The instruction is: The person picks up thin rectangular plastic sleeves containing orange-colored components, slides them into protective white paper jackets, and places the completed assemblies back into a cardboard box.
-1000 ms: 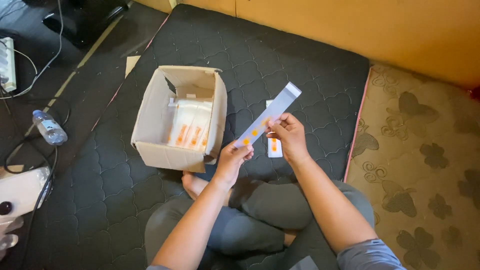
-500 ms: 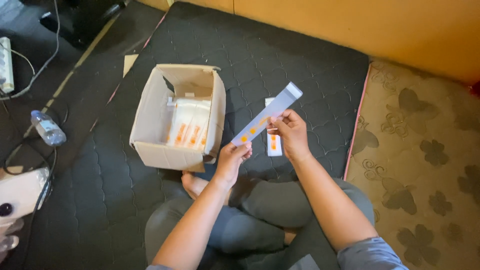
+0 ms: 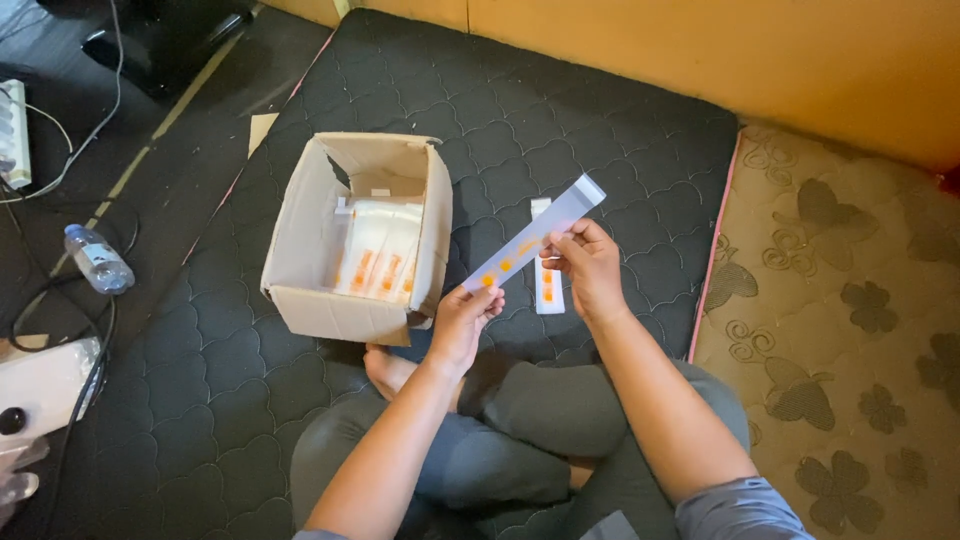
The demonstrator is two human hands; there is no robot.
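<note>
Strip (image 3: 535, 238), long clear packet with orange spots, held tilted above dark mattress (image 3: 600, 130), right of cardboard box (image 3: 355, 240). Left hand (image 3: 465, 320) fingers pinch near end; right hand (image 3: 590, 265) fingers clamp middle. We judge: keep it taut, grip edges only.

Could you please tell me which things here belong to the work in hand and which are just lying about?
In hand: strip, held by the left hand and right hand; second strip on the mattress; open box of packets.

Lying about: water bottle; cables; power strip; patterned mattress.
</note>
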